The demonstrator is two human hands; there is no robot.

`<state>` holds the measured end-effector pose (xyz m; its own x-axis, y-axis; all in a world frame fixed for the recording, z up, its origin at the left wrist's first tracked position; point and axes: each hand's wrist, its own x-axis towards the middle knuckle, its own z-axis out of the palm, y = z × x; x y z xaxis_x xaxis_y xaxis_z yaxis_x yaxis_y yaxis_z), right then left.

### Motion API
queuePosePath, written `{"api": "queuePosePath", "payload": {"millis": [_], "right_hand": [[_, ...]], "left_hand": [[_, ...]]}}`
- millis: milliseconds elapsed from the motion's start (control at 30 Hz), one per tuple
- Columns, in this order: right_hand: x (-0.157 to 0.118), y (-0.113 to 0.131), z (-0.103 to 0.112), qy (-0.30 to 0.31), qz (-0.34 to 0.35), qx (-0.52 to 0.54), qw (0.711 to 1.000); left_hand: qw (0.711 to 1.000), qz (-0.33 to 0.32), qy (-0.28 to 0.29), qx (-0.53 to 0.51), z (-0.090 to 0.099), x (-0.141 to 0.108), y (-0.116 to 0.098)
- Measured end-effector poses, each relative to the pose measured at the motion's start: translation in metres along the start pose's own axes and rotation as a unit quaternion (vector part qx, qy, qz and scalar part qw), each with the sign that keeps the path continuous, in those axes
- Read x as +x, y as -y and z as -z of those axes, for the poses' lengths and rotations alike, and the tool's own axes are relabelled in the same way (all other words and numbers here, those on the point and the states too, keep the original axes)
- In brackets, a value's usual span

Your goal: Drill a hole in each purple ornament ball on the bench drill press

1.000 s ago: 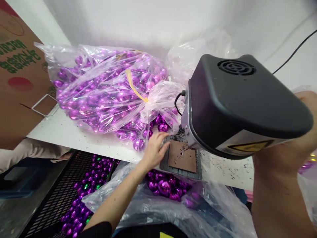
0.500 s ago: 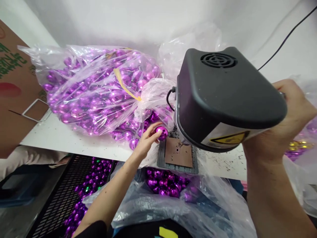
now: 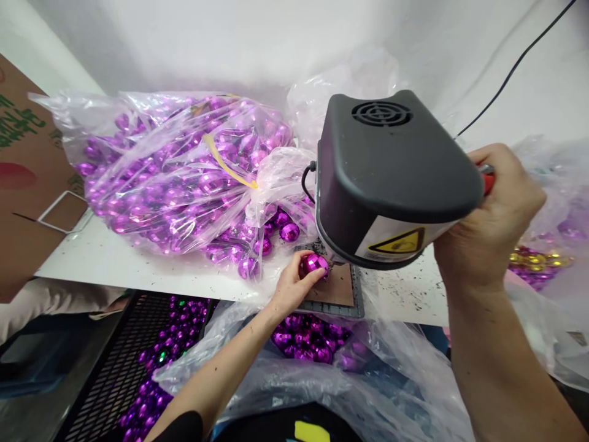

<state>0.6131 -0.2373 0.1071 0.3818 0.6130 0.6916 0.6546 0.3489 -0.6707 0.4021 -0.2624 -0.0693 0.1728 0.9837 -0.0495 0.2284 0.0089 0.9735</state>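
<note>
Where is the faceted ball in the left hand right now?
In the head view, the faceted purple ball is near the middle, held by the left hand at the brown board, left of the black machine.

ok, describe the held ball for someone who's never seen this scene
Find the big black machine with the round vent. Just below its left end in the picture lies a brown pad. At that pad, the left hand holds the ball: shiny, purple, faceted, the only one gripped.

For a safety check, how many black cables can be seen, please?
2: a short cable at the left end of the machine and a long cable at the upper right. Others may be hidden.
</note>
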Motion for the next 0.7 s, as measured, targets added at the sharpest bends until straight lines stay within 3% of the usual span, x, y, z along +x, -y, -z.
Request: {"api": "queuePosePath", "payload": {"millis": [133,233,333,433,700], "right_hand": [[0.0,0.0,0.0,0.005,-0.002,0.003,1.0],[0.0,0.0,0.001,0.008,-0.001,0.013,1.0],[0.0,0.0,0.002,0.01,-0.002,0.016,1.0],[-0.001,0.001,0.001,0.01,-0.006,0.011,1.0],[-0.001,0.0,-0.001,0.002,-0.002,0.018,1.0]], "left_hand": [[0.982,-0.098,-0.035,0.156,-0.01,-0.007,0.004],[0.955,-0.193,-0.055,0.22,-0.014,-0.01,0.008],[0.931,-0.237,-0.051,0.272,-0.018,-0.011,0.011],[0.922,-0.251,-0.025,0.294,-0.022,-0.011,0.011],[0.958,-0.179,-0.008,0.223,-0.031,-0.009,0.006]]}}
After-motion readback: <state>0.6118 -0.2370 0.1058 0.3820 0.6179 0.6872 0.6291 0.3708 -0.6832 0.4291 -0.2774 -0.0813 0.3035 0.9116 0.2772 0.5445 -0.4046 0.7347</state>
